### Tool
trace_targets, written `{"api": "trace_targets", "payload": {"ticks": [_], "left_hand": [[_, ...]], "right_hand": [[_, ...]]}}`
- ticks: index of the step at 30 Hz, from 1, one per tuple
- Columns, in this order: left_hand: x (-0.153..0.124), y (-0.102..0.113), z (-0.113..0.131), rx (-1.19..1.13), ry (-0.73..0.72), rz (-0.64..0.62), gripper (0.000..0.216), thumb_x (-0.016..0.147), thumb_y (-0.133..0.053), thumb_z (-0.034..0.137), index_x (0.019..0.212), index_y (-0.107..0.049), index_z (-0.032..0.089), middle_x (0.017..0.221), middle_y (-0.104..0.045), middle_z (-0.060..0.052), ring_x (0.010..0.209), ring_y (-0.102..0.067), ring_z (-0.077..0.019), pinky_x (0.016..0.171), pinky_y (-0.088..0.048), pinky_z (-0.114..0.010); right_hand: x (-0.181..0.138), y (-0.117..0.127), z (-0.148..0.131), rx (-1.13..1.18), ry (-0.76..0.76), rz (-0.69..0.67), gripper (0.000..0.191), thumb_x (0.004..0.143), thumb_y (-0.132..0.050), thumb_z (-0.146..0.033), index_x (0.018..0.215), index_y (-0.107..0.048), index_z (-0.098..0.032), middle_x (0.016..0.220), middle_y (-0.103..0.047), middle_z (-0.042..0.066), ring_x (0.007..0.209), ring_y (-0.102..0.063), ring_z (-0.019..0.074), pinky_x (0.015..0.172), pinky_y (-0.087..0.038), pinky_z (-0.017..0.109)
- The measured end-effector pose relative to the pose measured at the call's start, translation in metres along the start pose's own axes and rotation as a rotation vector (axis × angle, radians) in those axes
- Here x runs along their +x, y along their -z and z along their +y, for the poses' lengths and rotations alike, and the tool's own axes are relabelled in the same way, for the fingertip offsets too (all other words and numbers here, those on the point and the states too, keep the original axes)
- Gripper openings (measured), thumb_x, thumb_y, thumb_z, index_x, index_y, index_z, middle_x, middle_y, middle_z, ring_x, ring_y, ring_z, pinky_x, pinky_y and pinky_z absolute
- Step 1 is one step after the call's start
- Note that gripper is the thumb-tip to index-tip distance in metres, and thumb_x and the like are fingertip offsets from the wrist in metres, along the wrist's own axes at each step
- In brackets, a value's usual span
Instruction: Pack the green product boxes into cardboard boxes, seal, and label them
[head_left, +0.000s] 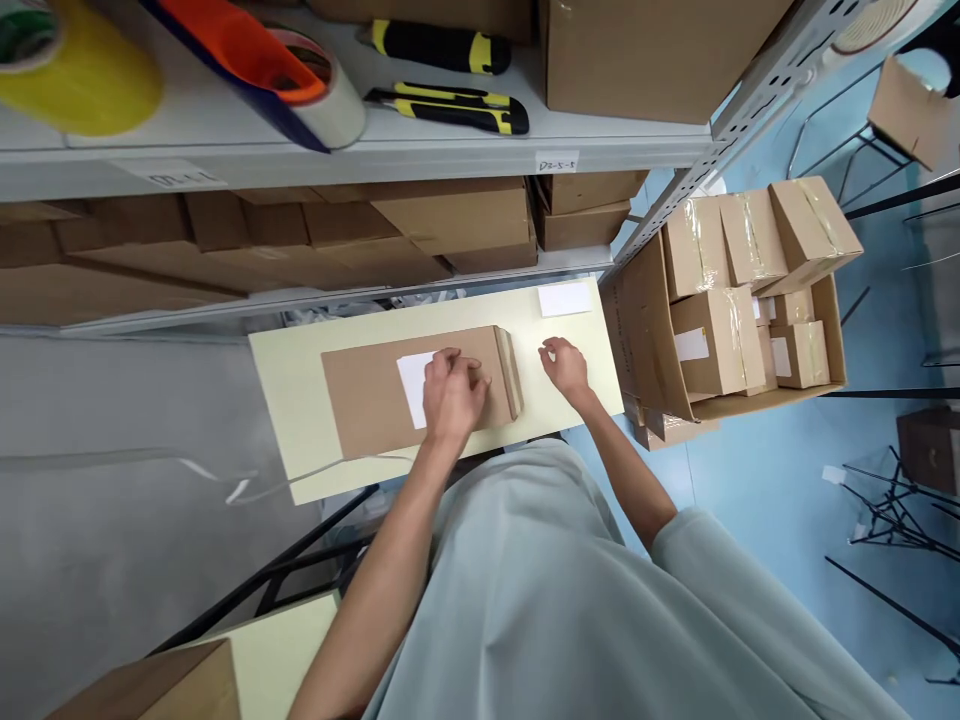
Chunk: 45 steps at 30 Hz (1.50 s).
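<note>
A flat brown cardboard box lies on the cream tabletop, its folded edge toward the right. A white label is on its upper face, partly covered by my left hand. That hand rests over the label and the cardboard with its fingers bent and apart. My right hand hovers over the tabletop to the right of the box, its fingers curled in toward the thumb. Whether anything small is between those fingertips cannot be made out. A stack of white labels lies at the far right corner of the tabletop.
A large open carton of taped small boxes stands right of the table. Above is a shelf with two utility knives, a tape dispenser and yellow tape. A thin pale cord crosses the table's near edge.
</note>
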<state>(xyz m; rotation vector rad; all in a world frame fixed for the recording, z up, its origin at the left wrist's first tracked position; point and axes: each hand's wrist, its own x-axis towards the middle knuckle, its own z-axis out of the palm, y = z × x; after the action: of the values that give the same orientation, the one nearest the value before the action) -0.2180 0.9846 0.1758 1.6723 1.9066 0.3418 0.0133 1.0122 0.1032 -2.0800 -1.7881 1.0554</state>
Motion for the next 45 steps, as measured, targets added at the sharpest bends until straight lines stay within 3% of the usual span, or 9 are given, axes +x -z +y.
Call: {"api": "trace_targets", "payload": {"ticks": [6, 10, 13, 17, 22, 27, 35, 40, 45], "left_hand": [[0.003, -0.009, 0.001, -0.003, 0.069, 0.023, 0.022, 0.084, -0.075, 0.025, 0.104, -0.067, 0.028, 0.147, -0.058, -0.014, 0.14, -0.055, -0.0412, 0.118, -0.054, -0.063], [0.001, -0.014, 0.002, -0.041, 0.095, 0.042, 0.026, 0.085, -0.072, 0.028, 0.111, -0.067, 0.029, 0.148, -0.058, -0.013, 0.144, -0.053, -0.0398, 0.122, -0.052, -0.063], [0.0, -0.016, 0.005, -0.033, 0.109, 0.047, 0.03, 0.083, -0.072, 0.023, 0.112, -0.067, 0.029, 0.148, -0.058, -0.014, 0.144, -0.053, -0.041, 0.12, -0.054, -0.064], [0.001, -0.017, 0.011, 0.03, 0.122, 0.04, 0.03, 0.083, -0.069, 0.017, 0.112, -0.066, 0.026, 0.15, -0.056, -0.018, 0.143, -0.054, -0.0445, 0.114, -0.056, -0.066], [0.002, -0.017, 0.011, 0.075, 0.108, 0.031, 0.028, 0.083, -0.07, 0.017, 0.11, -0.064, 0.024, 0.15, -0.055, -0.021, 0.139, -0.055, -0.046, 0.112, -0.056, -0.066], [0.008, -0.014, 0.002, 0.038, 0.081, 0.045, 0.026, 0.08, -0.073, 0.019, 0.103, -0.063, 0.027, 0.144, -0.057, -0.017, 0.138, -0.054, -0.0426, 0.119, -0.052, -0.064], [0.014, -0.002, 0.008, 0.212, 0.075, -0.078, 0.022, 0.086, -0.07, 0.028, 0.107, -0.067, 0.021, 0.144, -0.052, -0.019, 0.135, -0.053, -0.0427, 0.122, -0.048, -0.059], [0.022, 0.005, 0.014, 0.261, 0.064, -0.128, 0.022, 0.085, -0.071, 0.027, 0.107, -0.069, 0.021, 0.136, -0.054, -0.019, 0.132, -0.055, -0.0419, 0.119, -0.05, -0.056], [0.036, 0.009, 0.015, 0.266, 0.014, -0.165, 0.028, 0.078, -0.074, 0.023, 0.106, -0.07, 0.023, 0.132, -0.057, -0.014, 0.125, -0.058, -0.0374, 0.119, -0.052, -0.052]], "right_hand": [[0.082, 0.017, 0.02, -0.112, 0.069, 0.006, 0.033, 0.109, -0.054, -0.019, 0.137, -0.07, -0.012, 0.139, -0.068, 0.019, 0.128, -0.066, 0.0321, 0.117, -0.053, 0.046], [0.126, 0.013, 0.024, -0.146, 0.143, -0.079, 0.033, 0.107, -0.059, -0.017, 0.138, -0.071, -0.013, 0.156, -0.059, 0.018, 0.144, -0.055, 0.0305, 0.127, -0.046, 0.044], [0.142, 0.006, 0.028, -0.161, 0.189, -0.16, 0.031, 0.103, -0.068, -0.016, 0.133, -0.074, -0.012, 0.162, -0.055, 0.017, 0.15, -0.052, 0.0307, 0.128, -0.045, 0.044], [0.146, 0.011, 0.045, -0.145, 0.212, -0.111, 0.035, 0.104, -0.071, -0.024, 0.137, -0.073, -0.014, 0.167, -0.054, 0.016, 0.154, -0.05, 0.0296, 0.128, -0.046, 0.046], [0.143, 0.046, 0.086, -0.128, 0.11, 0.033, 0.037, 0.105, -0.07, -0.026, 0.14, -0.072, -0.014, 0.174, -0.045, 0.017, 0.159, -0.044, 0.0321, 0.132, -0.04, 0.053], [0.14, 0.074, 0.115, -0.146, 0.16, -0.049, 0.034, 0.1, -0.074, -0.018, 0.134, -0.077, -0.019, 0.167, -0.057, 0.012, 0.153, -0.052, 0.0322, 0.127, -0.047, 0.054], [0.131, 0.09, 0.096, -0.478, 0.184, -0.206, 0.033, 0.111, -0.055, -0.022, 0.133, -0.08, -0.022, 0.172, -0.052, 0.008, 0.148, -0.058, 0.0284, 0.123, -0.051, 0.042], [0.124, 0.091, 0.085, -0.571, 0.18, -0.171, 0.048, 0.111, -0.038, -0.009, 0.143, -0.072, -0.018, 0.169, -0.052, 0.015, 0.135, -0.067, 0.0295, 0.108, -0.058, 0.037], [0.128, 0.089, 0.087, -0.612, 0.299, -0.143, 0.043, 0.111, -0.044, -0.014, 0.148, -0.066, -0.009, 0.175, -0.044, 0.02, 0.153, -0.053, 0.0303, 0.121, -0.052, 0.041]]}}
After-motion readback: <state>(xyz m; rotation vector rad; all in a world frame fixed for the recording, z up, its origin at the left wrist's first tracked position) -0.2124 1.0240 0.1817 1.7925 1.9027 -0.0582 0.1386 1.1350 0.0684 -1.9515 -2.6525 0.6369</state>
